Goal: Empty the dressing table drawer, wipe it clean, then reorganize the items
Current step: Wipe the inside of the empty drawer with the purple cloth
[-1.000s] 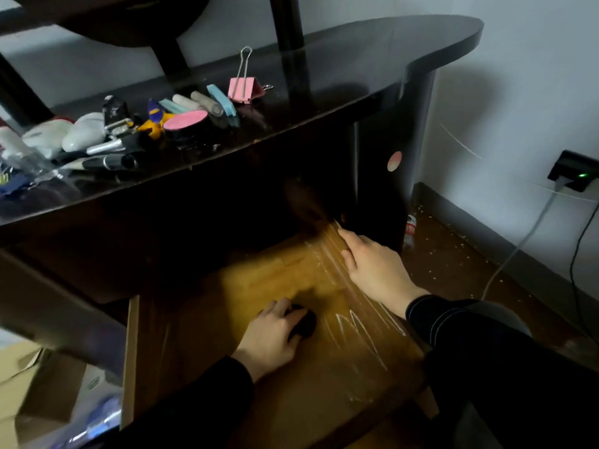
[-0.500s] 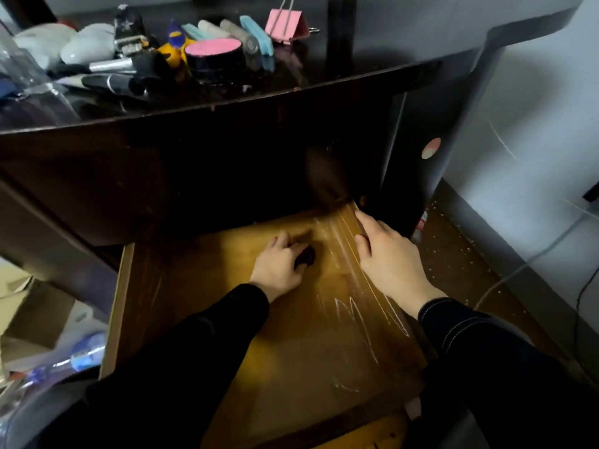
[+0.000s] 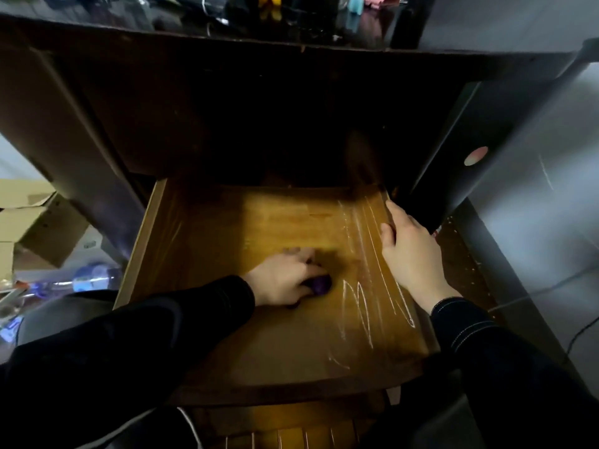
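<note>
Grip of left hand (image 3: 285,280) snug around purple wad (image 3: 321,284) in drawer (image 3: 246,348); right hand (image 3: 411,257) likewise around its side wall.

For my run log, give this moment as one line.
stage: wiping | left hand: presses purple cloth on drawer floor | right hand: holds drawer side
</note>
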### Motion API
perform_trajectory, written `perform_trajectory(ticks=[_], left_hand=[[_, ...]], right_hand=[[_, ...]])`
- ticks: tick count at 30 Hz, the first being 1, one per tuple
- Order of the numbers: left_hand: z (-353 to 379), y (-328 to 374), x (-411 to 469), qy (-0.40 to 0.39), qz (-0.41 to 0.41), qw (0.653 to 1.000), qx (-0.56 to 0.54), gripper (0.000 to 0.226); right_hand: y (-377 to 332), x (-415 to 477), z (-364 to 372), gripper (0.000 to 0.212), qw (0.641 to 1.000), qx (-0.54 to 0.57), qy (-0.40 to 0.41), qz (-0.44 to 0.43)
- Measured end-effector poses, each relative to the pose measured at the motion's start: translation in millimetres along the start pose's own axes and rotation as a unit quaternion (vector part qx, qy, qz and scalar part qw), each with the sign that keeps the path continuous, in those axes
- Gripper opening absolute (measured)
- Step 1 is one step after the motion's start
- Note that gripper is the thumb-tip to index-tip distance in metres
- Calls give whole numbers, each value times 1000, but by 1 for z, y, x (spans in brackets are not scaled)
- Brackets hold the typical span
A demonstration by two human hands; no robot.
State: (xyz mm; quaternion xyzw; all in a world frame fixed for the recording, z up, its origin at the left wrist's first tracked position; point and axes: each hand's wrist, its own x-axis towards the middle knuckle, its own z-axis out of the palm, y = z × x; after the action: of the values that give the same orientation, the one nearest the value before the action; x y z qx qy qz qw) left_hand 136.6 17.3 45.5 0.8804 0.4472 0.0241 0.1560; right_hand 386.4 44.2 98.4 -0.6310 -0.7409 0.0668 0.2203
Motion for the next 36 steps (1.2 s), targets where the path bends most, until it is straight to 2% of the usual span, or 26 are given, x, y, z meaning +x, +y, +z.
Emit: perform_trajectory(ticks=[3, 5, 12, 15, 18, 20, 23, 27, 29, 34, 36], left_hand=[[-2, -15, 7, 61, -55, 997, -7, 48], [2, -13, 6, 69, -56, 996, 8, 48], [18, 24, -8, -35, 127, 991, -13, 44], [7, 9, 1, -27, 77, 995, -53, 43], [-5, -17, 7, 19, -25, 999, -32, 42], [-7, -17, 3, 16, -34, 999, -4, 44], [0, 12, -13, -42, 64, 997, 10, 43], [13, 49, -23, -110, 215, 970, 7, 40], [6, 43, -15, -118, 201, 973, 3, 39], [-17, -2, 0, -55, 53, 997, 6, 44], [-17, -2, -5, -57, 50, 997, 17, 45]], right_hand=[[0, 0, 1, 50, 1000, -1, -3, 5], [1, 0, 1, 50, 1000, 4, -4, 11], [1, 1, 1, 50, 1000, 13, -17, 16], [0, 1, 1, 50, 999, 13, -22, 21], [-2, 1, 1, 50, 999, 12, -25, 24], [-3, 1, 1, 50, 999, 13, -24, 25], [-4, -1, -1, 50, 999, 17, -22, 20], [-3, -1, 1, 50, 1000, 15, -16, 22], [-2, -1, 1, 49, 999, 18, -14, 23], [-2, 0, -1, 50, 999, 26, -21, 23], [-3, -1, -1, 50, 999, 26, -22, 23]])
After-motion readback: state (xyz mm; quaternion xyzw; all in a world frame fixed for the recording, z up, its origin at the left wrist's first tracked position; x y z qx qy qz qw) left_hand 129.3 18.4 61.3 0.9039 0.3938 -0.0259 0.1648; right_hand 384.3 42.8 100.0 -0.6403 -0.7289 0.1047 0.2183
